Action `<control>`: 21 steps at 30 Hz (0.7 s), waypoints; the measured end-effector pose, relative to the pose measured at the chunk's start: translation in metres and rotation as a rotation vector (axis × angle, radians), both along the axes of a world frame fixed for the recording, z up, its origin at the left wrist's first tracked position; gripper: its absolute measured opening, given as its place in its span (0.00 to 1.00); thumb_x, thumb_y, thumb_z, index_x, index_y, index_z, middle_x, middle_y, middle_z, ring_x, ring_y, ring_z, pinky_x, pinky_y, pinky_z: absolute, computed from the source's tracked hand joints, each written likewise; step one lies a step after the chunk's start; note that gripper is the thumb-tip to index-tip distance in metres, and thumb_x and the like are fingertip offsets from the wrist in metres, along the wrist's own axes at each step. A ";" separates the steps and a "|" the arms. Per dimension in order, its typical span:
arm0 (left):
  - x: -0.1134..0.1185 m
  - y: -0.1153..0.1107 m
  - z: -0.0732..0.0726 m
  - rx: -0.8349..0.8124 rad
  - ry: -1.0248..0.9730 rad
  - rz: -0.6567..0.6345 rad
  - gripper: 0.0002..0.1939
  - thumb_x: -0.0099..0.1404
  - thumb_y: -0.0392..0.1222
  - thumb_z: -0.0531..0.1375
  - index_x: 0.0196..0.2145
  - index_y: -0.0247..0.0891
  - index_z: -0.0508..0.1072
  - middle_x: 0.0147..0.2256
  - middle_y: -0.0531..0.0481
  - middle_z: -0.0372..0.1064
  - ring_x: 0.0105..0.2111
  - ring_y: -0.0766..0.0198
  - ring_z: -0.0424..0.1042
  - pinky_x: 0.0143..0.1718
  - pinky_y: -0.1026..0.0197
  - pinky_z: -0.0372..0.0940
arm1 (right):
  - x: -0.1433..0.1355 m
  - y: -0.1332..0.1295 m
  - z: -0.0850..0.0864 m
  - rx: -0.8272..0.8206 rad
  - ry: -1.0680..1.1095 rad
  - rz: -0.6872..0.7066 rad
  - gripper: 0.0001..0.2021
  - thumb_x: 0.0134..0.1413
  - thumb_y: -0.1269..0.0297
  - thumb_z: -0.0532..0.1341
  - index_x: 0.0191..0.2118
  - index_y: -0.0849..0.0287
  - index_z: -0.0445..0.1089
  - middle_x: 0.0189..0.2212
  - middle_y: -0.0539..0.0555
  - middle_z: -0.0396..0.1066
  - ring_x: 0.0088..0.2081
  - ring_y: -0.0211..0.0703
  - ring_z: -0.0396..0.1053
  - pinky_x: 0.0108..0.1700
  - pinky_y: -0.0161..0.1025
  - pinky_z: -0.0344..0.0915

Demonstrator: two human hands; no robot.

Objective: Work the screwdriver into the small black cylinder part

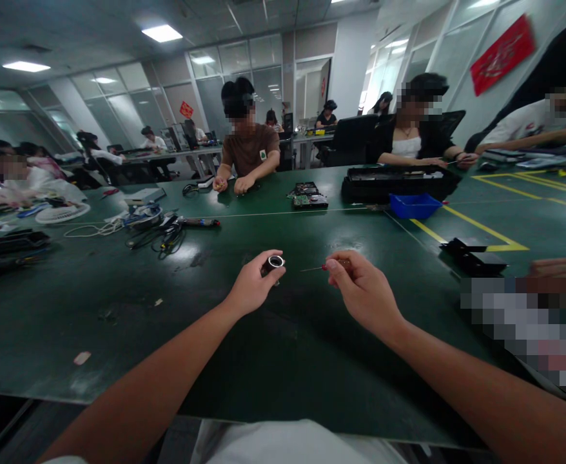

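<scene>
My left hand (253, 283) is closed around a small dark cylindrical part (276, 262) with a bright silver ring at its open end, which looks like a lens barrel. The ring faces up and towards me. In my right hand (360, 280) is a thin screwdriver (312, 269), its slim shaft pointing left at the part, with a red collar by my fingertips. The tip is apart from the cylinder. Most of the handle is hidden in my fingers. Both hands are raised over the green tabletop (263, 361).
Cables (167, 235) lie at left, near a white round grille (63, 212). Circuit boards (311, 200), a long black housing (399, 183) and a blue bin (414, 205) stand further back. A black bracket (476, 258) is at right. A person (249, 151) works opposite; others sit around.
</scene>
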State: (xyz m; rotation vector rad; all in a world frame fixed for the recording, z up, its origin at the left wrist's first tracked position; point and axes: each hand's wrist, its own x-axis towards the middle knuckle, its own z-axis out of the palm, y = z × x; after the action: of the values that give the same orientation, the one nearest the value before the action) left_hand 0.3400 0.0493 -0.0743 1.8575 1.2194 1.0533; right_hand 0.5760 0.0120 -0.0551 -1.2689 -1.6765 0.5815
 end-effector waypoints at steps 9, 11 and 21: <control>-0.008 -0.003 0.018 0.057 0.334 0.045 0.16 0.67 0.54 0.59 0.42 0.39 0.73 0.37 0.48 0.72 0.36 0.58 0.71 0.39 0.57 0.65 | -0.001 0.002 -0.003 0.003 0.018 0.026 0.10 0.64 0.57 0.59 0.47 0.54 0.69 0.38 0.55 0.77 0.39 0.48 0.76 0.41 0.47 0.70; -0.009 -0.001 0.016 0.088 0.433 0.041 0.13 0.68 0.51 0.59 0.42 0.40 0.74 0.39 0.47 0.73 0.39 0.56 0.72 0.41 0.55 0.65 | 0.000 0.002 -0.003 0.002 0.014 0.027 0.10 0.64 0.57 0.59 0.47 0.54 0.69 0.38 0.54 0.77 0.39 0.48 0.76 0.41 0.47 0.70; -0.010 0.003 -0.005 0.062 0.785 -0.013 0.18 0.68 0.52 0.58 0.50 0.43 0.77 0.44 0.42 0.72 0.41 0.51 0.73 0.41 0.55 0.67 | -0.003 0.000 -0.003 0.011 -0.008 0.042 0.09 0.63 0.57 0.59 0.46 0.53 0.70 0.38 0.54 0.79 0.40 0.49 0.77 0.43 0.48 0.71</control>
State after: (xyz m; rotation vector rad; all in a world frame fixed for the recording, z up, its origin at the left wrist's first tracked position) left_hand 0.3298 0.0524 -0.0789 2.4214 1.5944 0.3304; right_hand 0.5729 0.0121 -0.0576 -1.2315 -1.7141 0.5923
